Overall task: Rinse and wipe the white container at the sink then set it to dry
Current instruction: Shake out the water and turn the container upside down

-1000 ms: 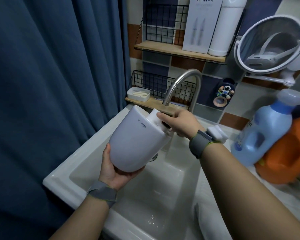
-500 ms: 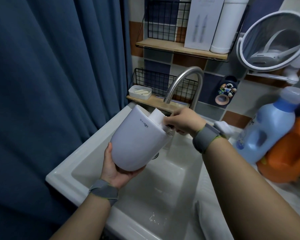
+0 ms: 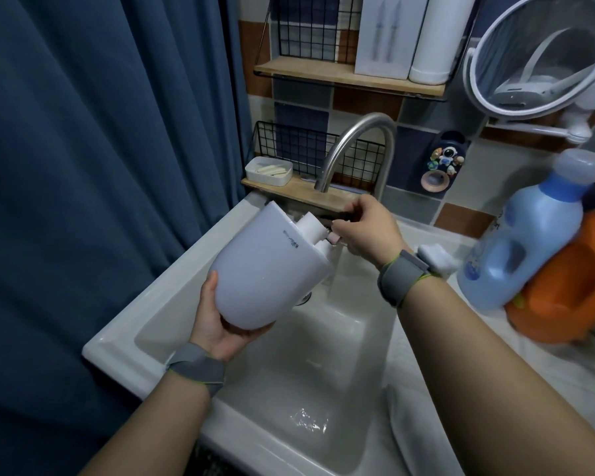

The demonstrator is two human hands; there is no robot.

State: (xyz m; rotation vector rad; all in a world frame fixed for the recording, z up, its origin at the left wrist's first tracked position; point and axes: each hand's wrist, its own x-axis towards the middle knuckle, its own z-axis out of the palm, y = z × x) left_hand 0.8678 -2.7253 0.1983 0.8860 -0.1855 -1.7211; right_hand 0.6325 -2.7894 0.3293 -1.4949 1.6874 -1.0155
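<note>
The white container (image 3: 268, 269) is rounded and tilted over the sink (image 3: 110, 348), its flat top turned toward the faucet (image 3: 358, 132). My left hand (image 3: 217, 324) cups its rounded bottom from below. White block-like parts (image 3: 310, 226) stick out of the flat top. My right hand (image 3: 368, 231) is at that top, its fingertips pinched on a small pinkish piece (image 3: 334, 238) beside the white parts. The faucet spout ends just above and behind the container.
A blue bottle (image 3: 522, 242) and an orange jug (image 3: 564, 290) stand on the right counter, a white sponge-like block (image 3: 433, 257) before them. A white cloth (image 3: 409, 431) lies on the sink's right rim. A blue curtain (image 3: 100, 166) hangs left. A shelf dish (image 3: 270, 171) sits behind.
My right hand has drawn back slightly from the container's top, uncovering the white parts there. The left hand keeps the container in about the same tilt.
</note>
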